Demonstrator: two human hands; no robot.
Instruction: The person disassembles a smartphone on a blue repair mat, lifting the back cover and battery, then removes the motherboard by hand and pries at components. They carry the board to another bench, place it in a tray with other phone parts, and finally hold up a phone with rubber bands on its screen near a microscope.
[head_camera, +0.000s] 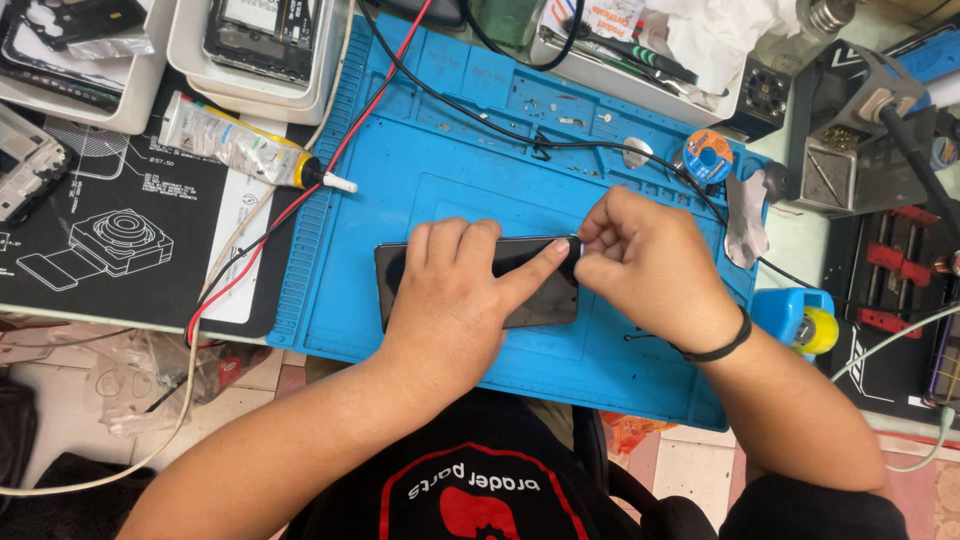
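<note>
A black smartphone (530, 300) lies flat on the blue work mat (450, 170), long side across. My left hand (455, 295) rests palm-down on it, fingers over the far edge and the index finger stretched toward the phone's right end. My right hand (645, 260) is curled at that right end, its fingertips pinched at the top right corner, next to the left index fingertip. What the pinch holds is too small to see. A black band circles the right wrist.
A glue tube (245, 145) lies left of the mat on a black printed sheet. Red and black cables (340, 140) cross the mat. White trays (250, 60) with phone parts stand at the back. A solder wick reel (708, 157), soldering stand (850, 130) and tape dispenser (805, 320) sit right.
</note>
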